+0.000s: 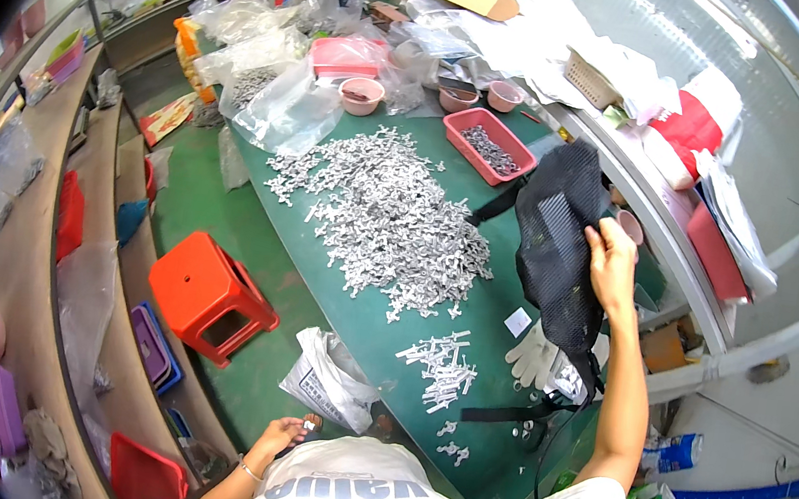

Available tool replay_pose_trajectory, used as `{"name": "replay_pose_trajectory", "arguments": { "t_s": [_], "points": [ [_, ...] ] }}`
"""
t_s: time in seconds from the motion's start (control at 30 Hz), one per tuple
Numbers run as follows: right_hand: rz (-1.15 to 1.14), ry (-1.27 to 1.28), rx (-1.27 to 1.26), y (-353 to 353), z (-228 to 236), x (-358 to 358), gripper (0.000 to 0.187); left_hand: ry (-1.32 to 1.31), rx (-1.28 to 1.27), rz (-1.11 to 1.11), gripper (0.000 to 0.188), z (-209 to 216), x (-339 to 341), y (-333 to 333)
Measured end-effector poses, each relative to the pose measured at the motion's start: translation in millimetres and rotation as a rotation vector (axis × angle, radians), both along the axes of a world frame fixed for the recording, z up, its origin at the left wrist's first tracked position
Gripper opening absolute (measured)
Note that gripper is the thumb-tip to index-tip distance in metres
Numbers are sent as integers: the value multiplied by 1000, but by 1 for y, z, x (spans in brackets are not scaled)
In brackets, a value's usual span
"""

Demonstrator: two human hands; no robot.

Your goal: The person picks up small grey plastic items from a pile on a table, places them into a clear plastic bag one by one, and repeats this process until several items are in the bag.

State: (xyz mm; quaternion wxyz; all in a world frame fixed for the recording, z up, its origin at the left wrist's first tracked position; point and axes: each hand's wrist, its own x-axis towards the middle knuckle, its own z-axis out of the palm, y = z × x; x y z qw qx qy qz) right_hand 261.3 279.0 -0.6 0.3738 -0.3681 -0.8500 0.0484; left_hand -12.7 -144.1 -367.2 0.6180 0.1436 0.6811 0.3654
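Note:
My right hand (611,265) grips the edge of a black mesh bag (560,225) with straps, over the right side of the green table (351,314). One black strap (514,413) trails across the tabletop. Low by my waist, my left hand (282,433) is closed, with a small whitish thing at its fingertips that is too small to name. A large heap of small silvery metal parts (403,225) covers the table's middle. Nearer to me lies a smaller group of longer silvery pieces (444,369). Beside the bag are a pale glove (533,356) and a white card (517,322).
A pink tray (490,146) of small parts and pink bowls (360,95) stand farther back, near heaped clear plastic bags (287,109). On the floor to the left are a red stool (212,296) and a white sack (330,382). Shelves (22,281) line the left side.

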Motion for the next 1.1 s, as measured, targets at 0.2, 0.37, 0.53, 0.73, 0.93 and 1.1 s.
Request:
{"name": "replay_pose_trajectory", "arguments": {
  "t_s": [0.2,0.37,0.53,0.73,0.93,1.1],
  "points": [
    [-76,148,23,-79,75,1,11,-201,183,-371,38,15,-19,49],
    [-333,67,-16,-195,114,13,17,-160,143,-387,37,-16,-51,52],
    [-527,25,-85,-313,99,21,22,-90,-147,-5,23,-133,-128,-20],
    [-743,-270,-273,-430,43,43,12,-213,-560,312,20,-185,-171,-145],
    [-810,-156,-486,-490,-30,29,32,-220,-562,425,20,-172,-188,-206],
    [-739,-135,-722,-518,-90,41,33,-239,-538,461,19,-170,-186,-225]
  ]
}}
